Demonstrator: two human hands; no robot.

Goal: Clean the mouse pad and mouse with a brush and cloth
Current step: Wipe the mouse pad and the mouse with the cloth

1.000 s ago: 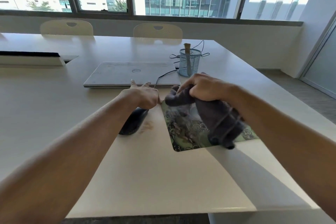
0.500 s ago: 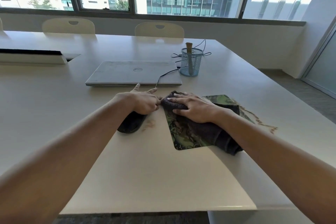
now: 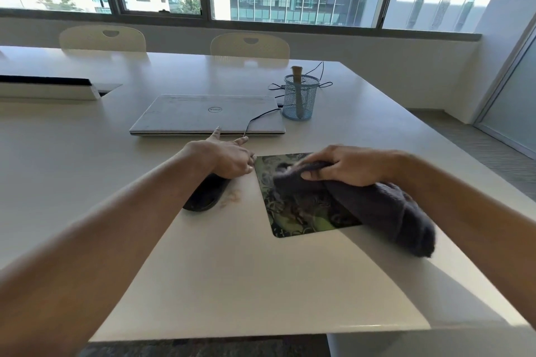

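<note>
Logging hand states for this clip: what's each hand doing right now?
Left hand: open, fingers straight, over the mouse beside the mouse pad.
Right hand: holding the cloth on the mouse pad.

Grey cloth (image 3: 377,209) on mouse pad (image 3: 290,211) (under right hand (image 3: 345,166))

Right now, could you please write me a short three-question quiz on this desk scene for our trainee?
1. True or false: the brush stands in the blue mesh cup.
2. What does the right hand grip? A, a sponge; B, the grey cloth; C, a paper towel.
3. Fill the gap: the mouse lies on the table to the ___ of the mouse pad.

Key: 1, true. 2, B. 3, left.
</note>
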